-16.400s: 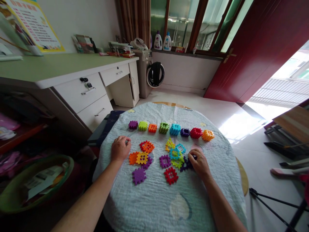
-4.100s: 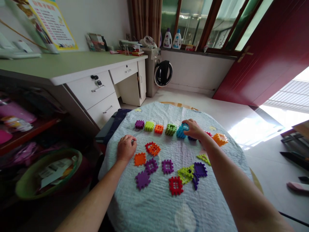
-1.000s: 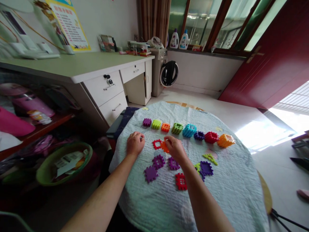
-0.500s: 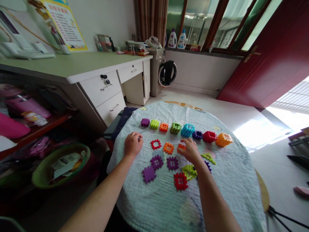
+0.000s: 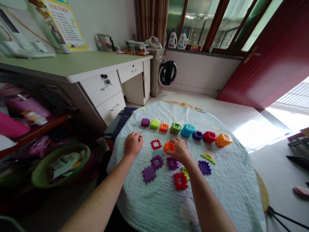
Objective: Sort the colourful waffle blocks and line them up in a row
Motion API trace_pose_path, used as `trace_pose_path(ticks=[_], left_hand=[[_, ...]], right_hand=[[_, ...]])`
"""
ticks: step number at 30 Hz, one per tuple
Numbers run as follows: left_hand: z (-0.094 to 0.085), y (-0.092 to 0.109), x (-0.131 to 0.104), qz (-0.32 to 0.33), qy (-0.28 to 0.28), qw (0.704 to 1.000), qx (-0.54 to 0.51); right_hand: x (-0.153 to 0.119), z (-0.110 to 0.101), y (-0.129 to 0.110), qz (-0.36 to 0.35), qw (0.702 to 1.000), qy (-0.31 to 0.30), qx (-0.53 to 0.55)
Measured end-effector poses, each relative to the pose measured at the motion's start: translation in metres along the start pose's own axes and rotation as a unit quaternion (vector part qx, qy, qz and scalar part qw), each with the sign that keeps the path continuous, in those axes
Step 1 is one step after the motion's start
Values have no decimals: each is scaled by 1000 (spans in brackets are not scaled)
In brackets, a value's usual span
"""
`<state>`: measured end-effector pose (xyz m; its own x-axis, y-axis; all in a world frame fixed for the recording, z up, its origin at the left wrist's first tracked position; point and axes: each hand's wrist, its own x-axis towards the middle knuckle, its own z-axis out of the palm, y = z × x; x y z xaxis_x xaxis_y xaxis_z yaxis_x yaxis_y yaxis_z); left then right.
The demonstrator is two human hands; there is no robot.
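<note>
My right hand pinches an orange tile with notched edges, low over the cloth, where another orange tile lay; that one is now covered. Fingers curled, my left hand rests on the cloth at the left; whatever its fingers enclose, if anything, is hidden. Between the hands lies a red open-frame tile. Nearer me are a purple window tile, a solid purple tile and another purple window tile. A red tile touches a lime tile, partly hidden by my right forearm.
Across the table's far side runs a row of tile stacks, from a purple stack to a tilted orange stack. A dark blue tile and lime piece lie at right. Beyond stand a desk and a washing machine.
My right hand has moved left with the orange tile, onto the spot of the other orange one. The dark blue tile has come into full view. My left hand stays put.
</note>
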<state>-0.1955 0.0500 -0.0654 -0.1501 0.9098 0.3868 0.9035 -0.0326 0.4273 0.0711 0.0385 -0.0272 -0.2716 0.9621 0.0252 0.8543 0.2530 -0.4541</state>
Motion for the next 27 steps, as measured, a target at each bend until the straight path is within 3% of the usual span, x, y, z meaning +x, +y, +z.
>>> trace_pose_path(ticks=[5, 20, 27], left_hand=[[0, 2, 0, -7, -2, 1000, 0], [0, 1, 0, -13, -4, 1000, -5], [-2, 2, 0, -25, -16, 999, -13]], right_hand=[[4, 10, -8, 8, 999, -17, -27], [6, 10, -13, 21, 998, -41, -50], [42, -21, -37, -22, 995, 11, -96]])
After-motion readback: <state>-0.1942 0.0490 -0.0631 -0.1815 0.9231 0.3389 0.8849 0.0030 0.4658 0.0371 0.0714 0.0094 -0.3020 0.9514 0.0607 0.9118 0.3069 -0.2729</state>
